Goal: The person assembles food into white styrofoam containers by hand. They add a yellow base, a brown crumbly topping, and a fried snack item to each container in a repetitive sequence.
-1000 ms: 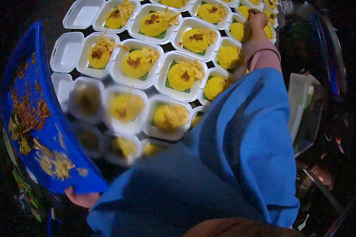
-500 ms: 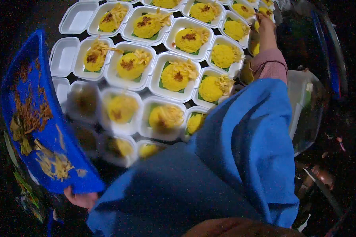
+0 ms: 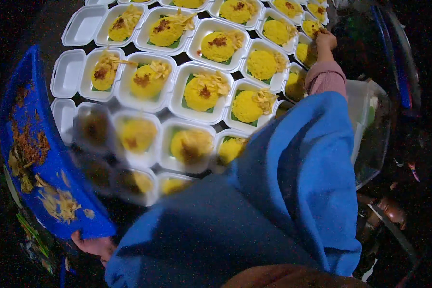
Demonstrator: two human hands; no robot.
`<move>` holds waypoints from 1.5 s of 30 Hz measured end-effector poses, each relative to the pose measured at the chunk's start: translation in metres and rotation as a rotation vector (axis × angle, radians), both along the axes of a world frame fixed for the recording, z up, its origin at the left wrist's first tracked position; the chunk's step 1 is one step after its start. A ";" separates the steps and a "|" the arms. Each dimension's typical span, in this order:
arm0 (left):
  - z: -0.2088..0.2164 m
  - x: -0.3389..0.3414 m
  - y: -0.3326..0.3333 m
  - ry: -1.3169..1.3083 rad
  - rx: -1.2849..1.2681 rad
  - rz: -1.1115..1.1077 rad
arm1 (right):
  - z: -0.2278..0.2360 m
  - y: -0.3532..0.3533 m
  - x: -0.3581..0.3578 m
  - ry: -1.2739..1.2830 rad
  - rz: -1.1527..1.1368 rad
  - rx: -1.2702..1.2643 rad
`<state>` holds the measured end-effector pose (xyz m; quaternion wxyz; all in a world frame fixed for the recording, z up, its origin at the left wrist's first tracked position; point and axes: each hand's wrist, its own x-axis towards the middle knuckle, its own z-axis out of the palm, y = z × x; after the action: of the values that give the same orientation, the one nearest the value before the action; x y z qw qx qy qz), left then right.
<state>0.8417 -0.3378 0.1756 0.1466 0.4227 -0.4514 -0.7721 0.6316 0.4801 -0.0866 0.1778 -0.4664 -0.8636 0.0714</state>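
My left hand grips the near rim of a blue plastic tray, which hangs tilted at the left. Inside lie reddish-brown shreds, a dried leafy clump and pale yellow strips. My right hand reaches far right over a foam box of yellow rice, its fingers drawn together at the box's edge. Whatever they hold is too small and dim to make out. Brown topping and pale strips lie on most of the nearer rice mounds.
Rows of open white foam boxes spread ahead, green leaf under the rice. Shadow dims the nearest ones. A clear plastic tub stands beside my right arm. Below it lie a rounded brown object and a pale strip.
My right hand has come slightly nearer, from a box farther up the right column. The boxes and the blue tray appear shifted left in view. My left hand keeps its hold.
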 end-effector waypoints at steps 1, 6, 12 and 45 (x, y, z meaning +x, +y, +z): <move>0.005 0.000 0.004 -0.009 0.001 0.023 | 0.013 -0.015 -0.001 0.001 -0.016 0.035; -0.023 -0.020 -0.019 0.043 0.128 -0.101 | 0.025 0.062 0.026 0.636 -0.034 -0.230; -0.004 -0.010 0.001 0.079 0.047 -0.035 | 0.068 -0.071 0.003 0.644 0.009 -0.527; 0.002 -0.033 0.001 0.125 0.205 -0.156 | 0.085 -0.126 0.056 -0.201 0.110 0.024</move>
<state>0.8083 -0.3363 0.1772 0.0697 0.3502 -0.3916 -0.8480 0.6879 0.3543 -0.0014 0.0915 -0.4207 -0.9023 0.0233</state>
